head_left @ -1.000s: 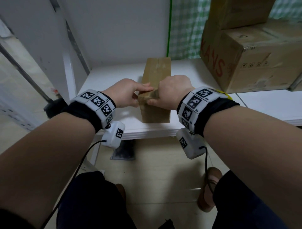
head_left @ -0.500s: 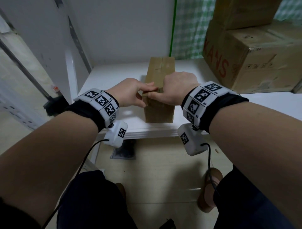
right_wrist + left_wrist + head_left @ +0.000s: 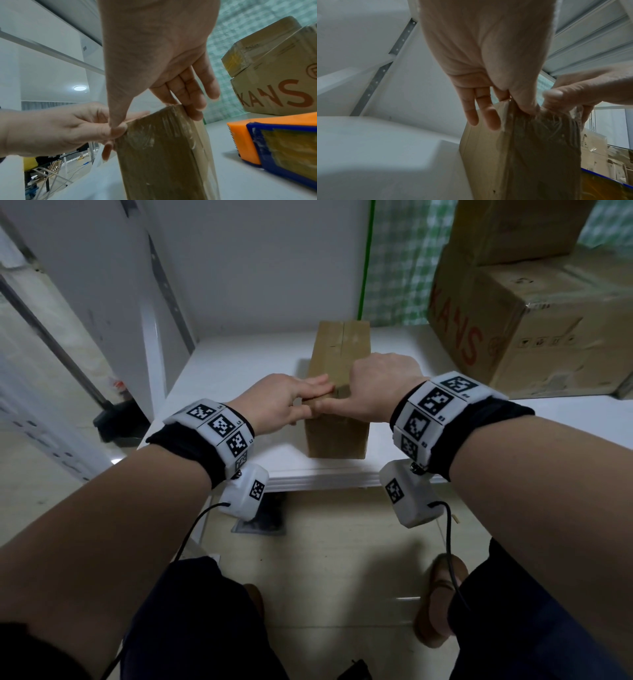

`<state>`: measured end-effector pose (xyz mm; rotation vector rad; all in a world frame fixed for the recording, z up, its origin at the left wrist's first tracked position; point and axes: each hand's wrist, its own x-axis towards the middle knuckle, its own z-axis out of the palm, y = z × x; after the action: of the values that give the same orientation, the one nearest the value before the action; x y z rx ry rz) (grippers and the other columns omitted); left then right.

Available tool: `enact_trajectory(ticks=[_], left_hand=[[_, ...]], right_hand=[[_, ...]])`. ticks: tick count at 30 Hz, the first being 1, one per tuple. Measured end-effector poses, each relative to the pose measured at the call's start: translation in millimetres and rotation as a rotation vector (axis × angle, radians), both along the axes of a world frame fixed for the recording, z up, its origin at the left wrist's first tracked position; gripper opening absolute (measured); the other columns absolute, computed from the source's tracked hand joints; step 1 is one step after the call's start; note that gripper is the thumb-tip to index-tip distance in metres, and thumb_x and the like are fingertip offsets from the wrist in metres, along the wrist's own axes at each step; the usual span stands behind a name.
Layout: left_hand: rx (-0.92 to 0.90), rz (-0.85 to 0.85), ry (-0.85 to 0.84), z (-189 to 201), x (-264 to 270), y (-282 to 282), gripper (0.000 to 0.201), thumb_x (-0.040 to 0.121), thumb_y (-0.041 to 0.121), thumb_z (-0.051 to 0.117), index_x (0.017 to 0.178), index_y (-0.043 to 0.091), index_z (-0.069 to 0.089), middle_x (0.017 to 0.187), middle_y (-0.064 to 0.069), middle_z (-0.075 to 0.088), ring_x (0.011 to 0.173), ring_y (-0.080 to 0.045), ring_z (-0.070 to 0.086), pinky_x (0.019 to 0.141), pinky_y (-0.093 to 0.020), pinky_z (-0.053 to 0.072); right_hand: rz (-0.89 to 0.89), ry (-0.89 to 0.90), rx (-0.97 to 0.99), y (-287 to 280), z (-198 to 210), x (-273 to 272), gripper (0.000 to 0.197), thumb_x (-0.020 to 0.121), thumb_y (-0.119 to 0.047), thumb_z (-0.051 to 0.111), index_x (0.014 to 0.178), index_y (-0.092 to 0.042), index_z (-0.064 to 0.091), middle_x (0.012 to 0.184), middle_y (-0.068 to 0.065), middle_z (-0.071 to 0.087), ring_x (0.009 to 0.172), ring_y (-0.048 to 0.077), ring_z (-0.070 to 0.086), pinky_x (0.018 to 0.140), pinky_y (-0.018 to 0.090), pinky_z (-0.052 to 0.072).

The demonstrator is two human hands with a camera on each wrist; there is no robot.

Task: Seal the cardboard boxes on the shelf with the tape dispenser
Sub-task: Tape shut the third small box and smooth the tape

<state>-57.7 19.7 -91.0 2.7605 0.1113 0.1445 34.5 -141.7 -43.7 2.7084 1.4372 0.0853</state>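
Both hands are meeting at the near top edge of the small box (image 3: 337, 419): left hand (image 3: 277, 402) and right hand (image 3: 380, 386) are pressing clear tape (image 3: 154, 135) down with thumbs, fingers straight. Probably smoothing the seal; next, the tape dispenser (image 3: 274, 146), lying right of the right hand, needs picking up.

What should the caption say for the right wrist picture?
Both hands, right hand and left hand, press tape onto the small cardboard box beside the tape dispenser.

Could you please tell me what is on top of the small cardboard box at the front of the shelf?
Both hands rest on the small cardboard box: the left hand and right hand press clear tape over its near top edge. They cover that edge; the far top shows only the flap seam.
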Motion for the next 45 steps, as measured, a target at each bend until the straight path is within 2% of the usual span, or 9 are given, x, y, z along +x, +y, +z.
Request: enact_trajectory(ticks=[4,7,10,14,18,22,32,40,45], left_hand=[[-0.032,-0.013,0.008,0.2,-1.7,-0.3,0.045,0.093,0.030,0.055,0.137,0.028,0.046,0.148,0.010,0.034,0.111,-0.020,0.061,0.089,-0.028,0.051],[0.008,-0.009,0.052,7.9,-3.3,-3.1,0.048,0.091,0.036,0.056,0.137,0.030,0.046,0.148,0.012,0.034,0.100,-0.005,0.059,0.088,-0.015,0.040],[-0.114,0.050,0.083,12.6,-0.3,-4.2,0.043,0.091,0.045,0.051,0.130,0.027,0.056,0.140,0.019,0.040,0.074,0.012,0.055,0.081,-0.007,0.039],[-0.451,0.222,-0.074,9.5,10.9,-4.2,0.036,0.089,0.046,0.056,0.104,0.017,0.073,0.114,0.004,0.068,0.101,-0.001,0.061,0.098,-0.022,0.043],[-0.509,0.233,-0.203,3.5,23.4,-9.3,0.018,0.080,0.026,0.074,0.082,0.009,0.072,0.106,0.002,0.066,0.064,0.015,0.053,0.069,-0.014,0.040],[-0.458,0.225,-0.245,-4.6,30.2,-11.5,0.024,0.069,0.027,0.081,0.069,0.019,0.059,0.102,-0.001,0.058,0.078,0.002,0.050,0.070,-0.017,0.038],[-0.261,0.080,-0.208,-12.8,24.4,0.2,0.031,0.070,0.025,0.080,0.088,0.017,0.056,0.111,-0.003,0.049,0.101,-0.013,0.048,0.076,-0.002,0.035],[-0.072,0.060,-0.184,-17.6,11.7,-6.5,0.060,0.061,0.027,0.086,0.111,0.007,0.058,0.122,-0.009,0.047,0.115,-0.019,0.048,0.092,-0.023,0.038],[-0.065,0.057,-0.160,-12.0,13.6,-9.4,0.061,0.067,0.054,0.075,0.105,0.011,0.057,0.116,-0.006,0.051,0.111,-0.018,0.050,0.089,-0.024,0.037]], right_hand=[[0.003,0.058,-0.041,-3.0,2.3,10.7,0.074,0.063,-0.088,0.046,0.063,-0.015,0.050,0.063,-0.001,0.053,0.057,0.013,0.050,0.052,0.026,0.038],[-0.011,0.237,0.001,-6.3,0.3,23.1,0.085,0.060,-0.094,0.033,0.069,-0.013,0.056,0.069,0.001,0.058,0.066,0.016,0.055,0.060,0.029,0.042],[-0.030,0.365,0.119,-10.0,-3.3,33.4,0.083,0.083,-0.078,0.020,0.082,-0.006,0.062,0.089,0.010,0.066,0.080,0.025,0.059,0.076,0.032,0.045],[-0.045,0.448,0.206,-12.2,-7.5,44.4,0.071,0.095,-0.060,0.028,0.101,-0.003,0.070,0.095,0.011,0.072,0.084,0.025,0.066,0.080,0.033,0.048],[-0.031,0.370,0.238,-8.7,-14.4,50.9,0.057,0.092,-0.058,0.043,0.087,-0.009,0.072,0.085,0.006,0.069,0.078,0.020,0.062,0.074,0.029,0.047],[-0.033,0.349,0.340,-6.8,-23.8,55.6,0.049,0.088,-0.058,0.051,0.091,-0.014,0.072,0.084,0.002,0.070,0.081,0.018,0.064,0.078,0.032,0.051],[-0.046,0.470,0.528,-4.5,-43.4,64.2,0.034,0.075,-0.052,0.072,0.092,-0.024,0.067,0.077,-0.012,0.059,0.083,0.012,0.061,0.076,0.028,0.050],[-0.043,0.507,0.573,-3.9,-47.4,64.9,0.034,0.074,-0.051,0.073,0.090,-0.022,0.066,0.075,-0.011,0.059,0.076,0.013,0.060,0.072,0.029,0.051],[-0.046,0.542,0.588,-8.1,-51.8,66.2,0.032,0.077,-0.051,0.071,0.094,-0.025,0.066,0.081,-0.006,0.062,0.067,0.010,0.055,0.068,0.027,0.048]])
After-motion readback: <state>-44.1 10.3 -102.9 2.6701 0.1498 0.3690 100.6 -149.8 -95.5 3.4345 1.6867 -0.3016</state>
